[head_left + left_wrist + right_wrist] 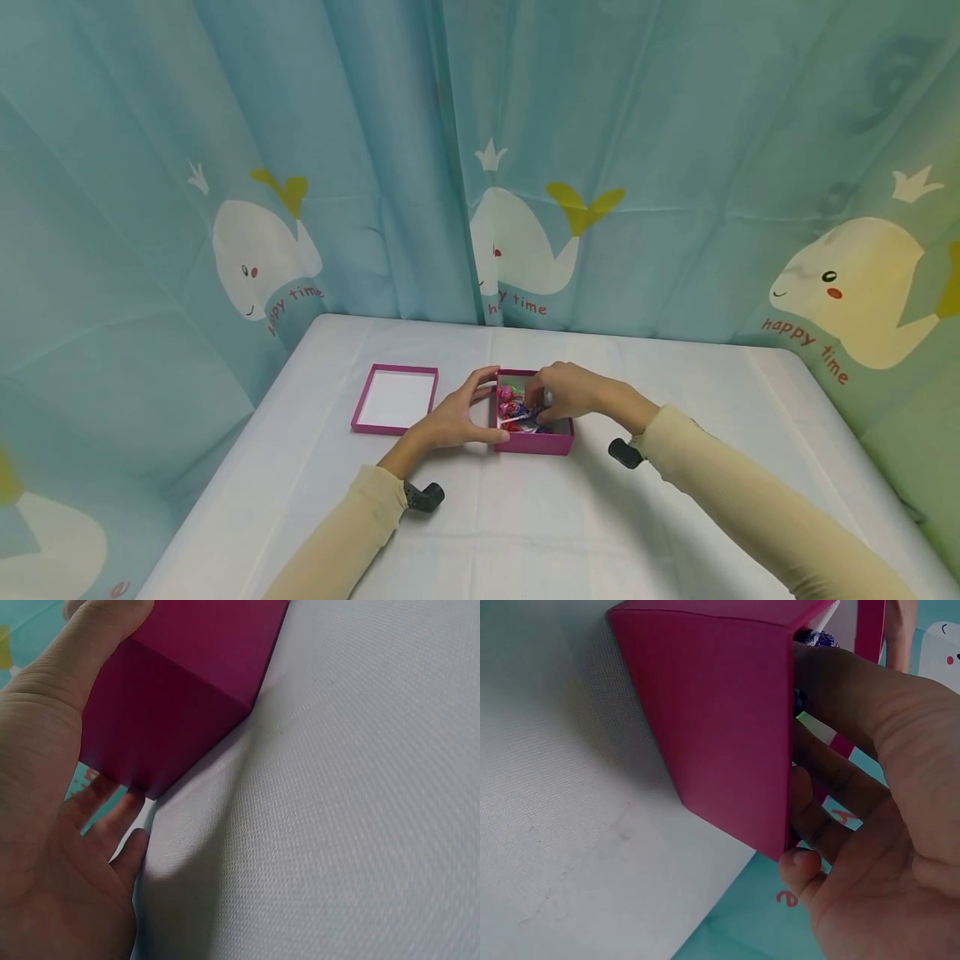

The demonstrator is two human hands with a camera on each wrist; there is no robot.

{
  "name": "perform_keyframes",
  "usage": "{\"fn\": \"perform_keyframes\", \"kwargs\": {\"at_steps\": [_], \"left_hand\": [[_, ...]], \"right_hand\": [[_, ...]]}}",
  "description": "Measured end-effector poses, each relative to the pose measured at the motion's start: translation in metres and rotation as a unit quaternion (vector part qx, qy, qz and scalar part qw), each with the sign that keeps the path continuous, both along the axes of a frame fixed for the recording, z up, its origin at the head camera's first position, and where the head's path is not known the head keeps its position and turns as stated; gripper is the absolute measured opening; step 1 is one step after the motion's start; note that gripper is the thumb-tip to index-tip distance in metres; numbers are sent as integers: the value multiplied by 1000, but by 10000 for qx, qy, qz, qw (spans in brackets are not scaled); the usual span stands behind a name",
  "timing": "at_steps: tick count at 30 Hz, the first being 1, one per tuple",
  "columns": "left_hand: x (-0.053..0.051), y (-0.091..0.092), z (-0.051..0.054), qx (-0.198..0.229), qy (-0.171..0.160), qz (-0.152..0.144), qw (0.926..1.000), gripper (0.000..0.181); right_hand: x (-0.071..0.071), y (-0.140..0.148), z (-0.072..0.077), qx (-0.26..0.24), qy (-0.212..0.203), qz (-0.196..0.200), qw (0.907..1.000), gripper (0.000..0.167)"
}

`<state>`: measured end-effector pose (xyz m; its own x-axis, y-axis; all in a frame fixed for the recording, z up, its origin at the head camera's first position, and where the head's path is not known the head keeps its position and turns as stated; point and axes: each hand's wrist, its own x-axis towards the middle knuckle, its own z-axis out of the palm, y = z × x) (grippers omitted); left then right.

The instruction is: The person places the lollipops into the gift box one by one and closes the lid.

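Note:
Wrapped lollipops (512, 405) lie in an open magenta box (534, 444) at the middle of the table. My left hand (452, 418) grips the box by its left end, thumb at the front corner and fingers toward the back. Its thumb presses the magenta wall (172, 720) in the left wrist view. Over the right part of the box, my right hand (576, 390) reaches in with bent fingers among the lollipops. The box's right wall (712, 712) hides those fingertips in the right wrist view, so whether they pinch a lollipop is unclear.
A shallow lid (395, 400) with a magenta rim and white inside lies left of the box. White cloth covers the table (540, 525). Behind it hang blue-green curtains (675, 167) printed with whales.

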<state>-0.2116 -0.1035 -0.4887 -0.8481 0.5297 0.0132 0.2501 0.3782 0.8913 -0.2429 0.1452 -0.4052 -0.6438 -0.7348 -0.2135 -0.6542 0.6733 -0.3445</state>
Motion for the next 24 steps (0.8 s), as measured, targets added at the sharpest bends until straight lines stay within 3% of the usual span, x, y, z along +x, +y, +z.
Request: {"fn": "perform_keyframes", "kwargs": {"at_steps": [10, 24], "left_hand": [[0, 0, 0, 7, 41, 6, 10000, 110], [1, 0, 2, -43, -10, -5, 10000, 111]], "right_hand": [[-3, 1, -3, -13, -79, -71, 9999, 19], [-2, 5, 1, -254, 174, 98, 9995, 22]]}}
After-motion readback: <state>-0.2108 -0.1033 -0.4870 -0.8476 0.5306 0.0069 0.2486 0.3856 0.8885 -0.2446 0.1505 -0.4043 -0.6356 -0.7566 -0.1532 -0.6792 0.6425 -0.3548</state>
